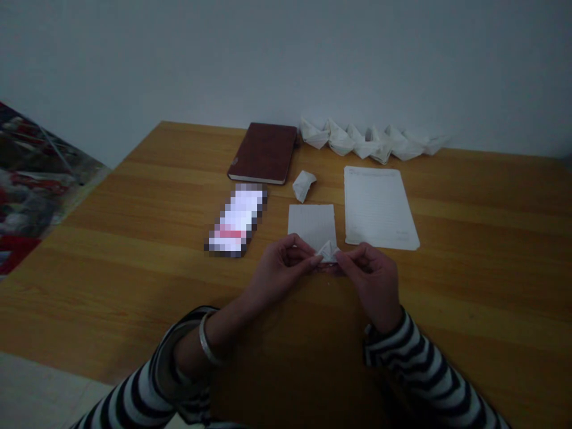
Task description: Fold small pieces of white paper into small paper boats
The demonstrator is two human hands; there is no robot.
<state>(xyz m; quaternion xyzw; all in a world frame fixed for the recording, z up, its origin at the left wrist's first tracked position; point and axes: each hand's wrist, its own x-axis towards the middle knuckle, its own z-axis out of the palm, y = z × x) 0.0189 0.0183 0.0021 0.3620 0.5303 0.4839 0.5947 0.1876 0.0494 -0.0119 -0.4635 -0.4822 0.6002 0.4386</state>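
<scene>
Two pinches: left hand (281,269), right hand (370,281) both grasping small folded paper (328,252) (dim view, grip looks light). Overhard squeeze could tear creases; stray sleeve could nudge paper boats (366,142).

Small folded white paper (328,252), pointed peak upward, lower folds dim, probably creased.

Wall (286,59), pale grey and unmarked, runs across 12 o'clock behind a honey-toned wood-grain table (473,280). Pale floor (36,387) shows at 7 o'clock. A red, black and white patterned floor covering (31,185) lies at 10 o'clock against the wall. Lighting is dim throughout.
</scene>
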